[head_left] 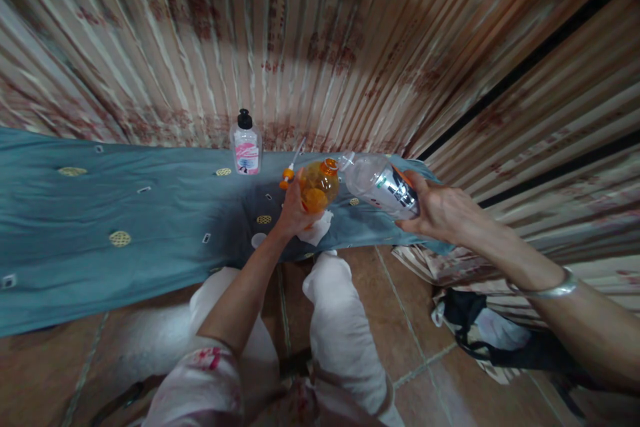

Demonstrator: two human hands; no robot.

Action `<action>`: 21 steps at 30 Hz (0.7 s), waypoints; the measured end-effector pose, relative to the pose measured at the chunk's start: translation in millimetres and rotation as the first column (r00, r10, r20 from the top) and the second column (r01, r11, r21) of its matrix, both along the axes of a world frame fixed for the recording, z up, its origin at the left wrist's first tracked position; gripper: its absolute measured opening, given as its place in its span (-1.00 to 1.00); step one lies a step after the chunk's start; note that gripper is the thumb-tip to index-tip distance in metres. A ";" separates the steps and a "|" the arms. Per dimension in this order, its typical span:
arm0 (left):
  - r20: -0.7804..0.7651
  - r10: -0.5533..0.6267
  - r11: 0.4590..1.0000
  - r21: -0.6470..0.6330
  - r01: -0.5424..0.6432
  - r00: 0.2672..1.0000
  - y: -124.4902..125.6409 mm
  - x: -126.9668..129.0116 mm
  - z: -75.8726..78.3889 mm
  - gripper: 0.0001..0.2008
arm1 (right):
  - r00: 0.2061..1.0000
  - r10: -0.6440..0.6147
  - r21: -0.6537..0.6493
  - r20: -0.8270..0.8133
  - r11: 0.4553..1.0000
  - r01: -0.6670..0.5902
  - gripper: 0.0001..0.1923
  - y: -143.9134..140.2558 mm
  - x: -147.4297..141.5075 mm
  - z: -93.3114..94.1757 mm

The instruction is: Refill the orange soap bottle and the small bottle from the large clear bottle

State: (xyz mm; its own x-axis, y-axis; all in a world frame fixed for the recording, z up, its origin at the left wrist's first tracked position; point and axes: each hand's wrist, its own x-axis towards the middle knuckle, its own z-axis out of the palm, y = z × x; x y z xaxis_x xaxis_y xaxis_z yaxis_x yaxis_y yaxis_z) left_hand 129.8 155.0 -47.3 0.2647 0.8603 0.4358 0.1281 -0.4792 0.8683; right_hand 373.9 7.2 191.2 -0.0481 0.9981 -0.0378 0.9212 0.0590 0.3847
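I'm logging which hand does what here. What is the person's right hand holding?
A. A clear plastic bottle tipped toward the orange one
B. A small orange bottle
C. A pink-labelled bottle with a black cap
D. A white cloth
A: the right hand grips the clear plastic bottle, tilted with its mouth at the orange bottle, which the left hand holds.

Blue cloth point(75, 213) left side open; pump bottle point(246, 145) stands upright near wall behind hands

Count: 3 bottles — orange point(318, 188), clear point(379, 183), pink-labelled point(246, 147). 1 pump head point(288, 175). 1 white tissue point(317, 228). 1 bangle point(551, 290). 2 hands: left point(293, 212), right point(440, 211).
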 end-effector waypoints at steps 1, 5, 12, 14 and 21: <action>0.000 -0.004 1.000 0.000 0.004 1.000 0.1 -0.1 0.0 0.19 | 1.000 0.000 0.003 0.000 1.000 0.000 -0.13 0.0 0.5 -0.7; 0.001 -0.014 1.000 0.000 0.014 1.000 0.9 0.4 0.2 0.23 | 1.000 -0.003 0.003 -0.003 1.000 0.003 -0.16 0.0 0.6 -0.6; -0.002 0.002 1.000 0.015 -0.002 1.000 1.9 1.6 -2.4 0.25 | 1.000 -0.031 -0.016 0.006 0.999 0.031 -0.16 0.2 -3.0 1.2; -0.011 0.006 1.000 0.013 -0.006 1.000 0.8 1.1 -1.3 0.23 | 0.999 -0.042 -0.017 0.019 0.999 0.043 -0.16 0.0 -3.8 0.9; -0.033 0.025 1.000 0.006 -0.025 0.999 -1.4 1.0 2.9 0.18 | 0.999 -0.043 -0.027 0.018 0.999 0.043 -0.16 0.0 -4.8 2.1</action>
State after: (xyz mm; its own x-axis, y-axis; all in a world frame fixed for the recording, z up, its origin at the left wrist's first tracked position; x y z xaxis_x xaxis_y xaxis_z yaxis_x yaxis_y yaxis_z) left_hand 130.8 153.7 -44.4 0.2575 0.8642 0.4323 0.1689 -0.4808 0.8604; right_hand 369.2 7.2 193.3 -0.0044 0.9979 -0.0654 0.9162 0.0302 0.3995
